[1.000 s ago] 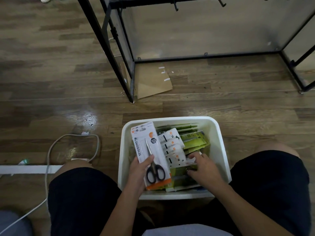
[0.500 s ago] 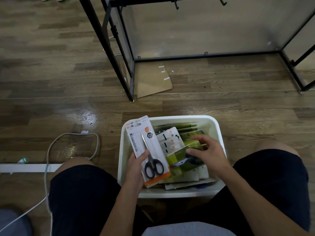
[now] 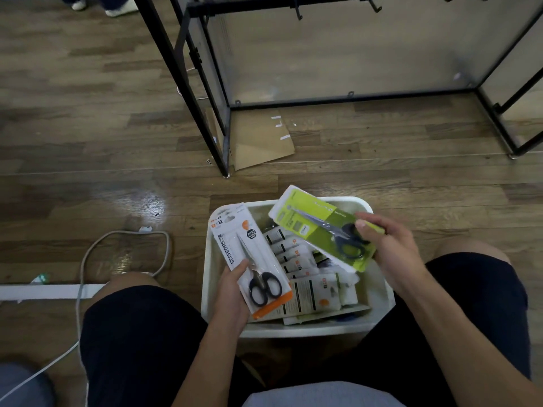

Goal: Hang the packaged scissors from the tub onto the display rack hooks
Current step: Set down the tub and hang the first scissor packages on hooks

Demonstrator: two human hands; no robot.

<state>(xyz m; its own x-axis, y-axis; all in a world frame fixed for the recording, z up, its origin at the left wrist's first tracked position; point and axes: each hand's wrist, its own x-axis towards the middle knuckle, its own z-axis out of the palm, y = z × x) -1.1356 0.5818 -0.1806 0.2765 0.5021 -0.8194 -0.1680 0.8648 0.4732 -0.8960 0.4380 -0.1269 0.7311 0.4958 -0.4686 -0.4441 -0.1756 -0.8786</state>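
Two packs of scissors are already clear of the white tub [image 3: 379, 292], one in each hand. Above the tub's near-left corner, the left hand [image 3: 232, 295] grips the white-and-orange scissors pack [image 3: 249, 259] by its lower end, thumb across the front. Over the tub's far-right side, the right hand [image 3: 390, 248] pinches the green scissors pack [image 3: 320, 227] at the handle end, its hang-tab end pointing away to the left. More packs lie loose inside the tub.

Judging from this, the lift is done and the carry comes next: keep each hang-tab end leading and free of fingers. The display rack hooks [image 3: 374, 5] sit well beyond the tub on a black bar. Bare floor lies between, but the rack's slanted black leg [image 3: 188, 89] stands beyond the tub's left side, so a straight-ahead reach looks safest.
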